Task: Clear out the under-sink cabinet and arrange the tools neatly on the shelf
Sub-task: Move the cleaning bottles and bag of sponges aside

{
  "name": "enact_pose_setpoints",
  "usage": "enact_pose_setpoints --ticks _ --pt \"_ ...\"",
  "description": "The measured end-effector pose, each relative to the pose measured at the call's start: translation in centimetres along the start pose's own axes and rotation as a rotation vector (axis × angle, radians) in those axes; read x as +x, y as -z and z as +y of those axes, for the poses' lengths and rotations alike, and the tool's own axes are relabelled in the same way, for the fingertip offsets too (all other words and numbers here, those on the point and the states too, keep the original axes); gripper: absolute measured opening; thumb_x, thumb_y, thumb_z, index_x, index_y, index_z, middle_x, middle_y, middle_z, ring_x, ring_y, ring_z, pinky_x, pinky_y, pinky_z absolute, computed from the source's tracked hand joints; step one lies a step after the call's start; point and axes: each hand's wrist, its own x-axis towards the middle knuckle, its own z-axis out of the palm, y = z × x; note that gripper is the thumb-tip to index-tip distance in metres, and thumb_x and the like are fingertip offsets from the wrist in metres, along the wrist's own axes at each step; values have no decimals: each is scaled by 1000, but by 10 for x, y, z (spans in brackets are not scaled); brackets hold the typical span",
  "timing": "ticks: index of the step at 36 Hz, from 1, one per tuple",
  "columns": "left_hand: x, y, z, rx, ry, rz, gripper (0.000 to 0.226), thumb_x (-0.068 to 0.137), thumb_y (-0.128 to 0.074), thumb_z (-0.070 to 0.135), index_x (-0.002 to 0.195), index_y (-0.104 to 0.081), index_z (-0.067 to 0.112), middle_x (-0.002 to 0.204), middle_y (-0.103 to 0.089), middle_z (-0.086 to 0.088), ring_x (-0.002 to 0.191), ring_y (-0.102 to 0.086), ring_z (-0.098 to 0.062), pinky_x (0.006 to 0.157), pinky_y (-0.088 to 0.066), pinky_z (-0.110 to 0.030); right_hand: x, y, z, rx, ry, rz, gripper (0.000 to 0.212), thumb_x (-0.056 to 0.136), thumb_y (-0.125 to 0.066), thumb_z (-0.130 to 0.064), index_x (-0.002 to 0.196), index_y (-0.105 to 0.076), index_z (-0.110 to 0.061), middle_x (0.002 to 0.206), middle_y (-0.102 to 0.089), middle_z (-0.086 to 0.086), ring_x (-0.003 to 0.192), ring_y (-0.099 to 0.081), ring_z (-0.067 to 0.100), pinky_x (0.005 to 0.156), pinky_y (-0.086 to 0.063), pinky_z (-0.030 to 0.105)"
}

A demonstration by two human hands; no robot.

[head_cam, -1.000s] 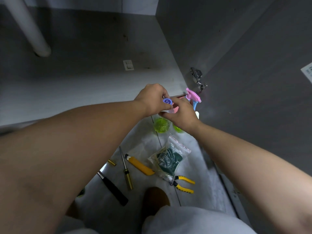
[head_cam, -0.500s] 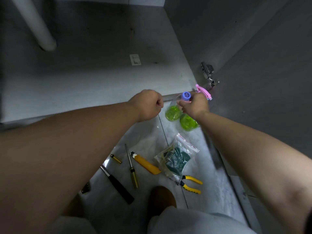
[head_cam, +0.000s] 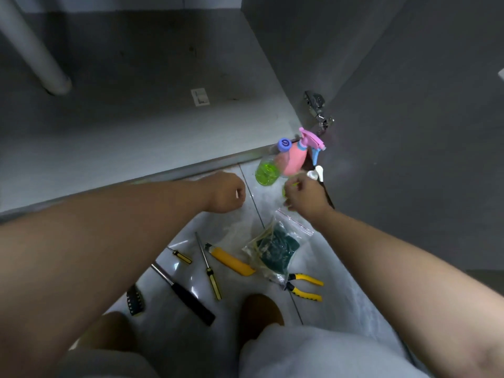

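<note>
my right hand (head_cam: 305,195) fingers curled, cannot tell what they pinch | my left hand (head_cam: 226,192) fisted, empty | green bottle (head_cam: 267,171) lies beyond right hand, neck toward cabinet floor (head_cam: 136,137) | right hand nearer

Glossy floor tiles (head_cam: 321,257), pink plastic spray bottle (head_cam: 296,159)

Both forearms are bare (no sleeves in view), with pale grey shorts (head_cam: 313,353) and brown footwear (head_cam: 260,309).

Pale tiled floor (head_cam: 335,271) carries screwdrivers (head_cam: 209,268), yellow knife (head_cam: 231,261), pliers (head_cam: 304,287), bagged scourer (head_cam: 275,248) — all nearer the viewer than the fingers (head_cam: 293,186) — bottles (head_cam: 268,171) just beyond.
</note>
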Motion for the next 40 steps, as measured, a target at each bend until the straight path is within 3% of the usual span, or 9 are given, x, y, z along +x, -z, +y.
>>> enact_pose_setpoints --ticks 7,11,14,17,19,24,32,34,40 --pt "11 -58 17 68 119 -303 62 102 -55 42 153 -36 12 154 -43 -11 138 -44 -27 105 -38 -29 -55 -5 86 -218 -180 -49 46 92 -56 -48 62 -56 -14 64 -68 8 69 -68 27 72 -56 34" --pt "21 -100 24 -64 182 -275 75 103 -53 44 158 -21 5 163 -28 -16 147 -33 -30 115 -32 -33 -60 -20 120 -18 -357 -114 55 89 -62 -61 89 -56 -5 93 -72 22 90 -72 35 86 -57 50" --pt "31 -125 29 -147 218 -247 75 101 -56 46 154 -28 2 156 -36 -21 141 -40 -33 113 -37 -38 -60 -32 130 85 -449 -173 65 85 -61 -69 104 -41 -9 103 -60 15 110 -66 38 97 -53 45" --pt "42 -145 32 -256 201 -209 61 99 -58 47 141 -46 5 139 -54 -18 125 -54 -32 104 -46 -41 -59 -44 135 160 -491 -241 63 92 -56 -63 100 -51 0 106 -62 11 103 -66 33 90 -50 37" --pt "47 -154 35 -325 173 -198 53 99 -58 46 136 -52 8 133 -59 -15 121 -58 -29 102 -47 -39 -58 -51 136 261 -497 -285 63 96 -54 -56 107 -65 6 112 -69 20 105 -67 35 99 -52 43" --pt "50 -167 41 -483 149 -146 25 99 -62 38 110 -66 17 114 -70 -10 102 -66 -23 80 -47 -28 -56 -60 121 394 -414 -288 44 101 -51 -47 120 -67 -10 121 -69 17 112 -66 31 105 -49 48" --pt "50 -171 35 -1150 451 -58 75 77 -85 46 130 -49 9 115 -69 -10 98 -72 -24 82 -63 -41 -44 -49 111 529 -340 -302 31 96 -60 -45 120 -68 -26 110 -76 1 95 -74 14 79 -60 29" --pt "49 -171 31 -1262 489 -69 81 70 -87 51 132 -53 11 115 -72 -12 98 -74 -29 84 -62 -53 -38 -44 106 559 -333 -322 29 97 -60 -41 119 -70 -24 109 -76 3 99 -73 18 89 -59 37" --pt "56 -165 24 -1438 555 116 84 66 -89 51 131 -57 8 113 -73 -13 95 -75 -28 74 -64 -47 -28 -31 92 609 -333 -370 24 94 -61 -32 115 -71 -27 116 -73 3 112 -66 22 94 -54 45"
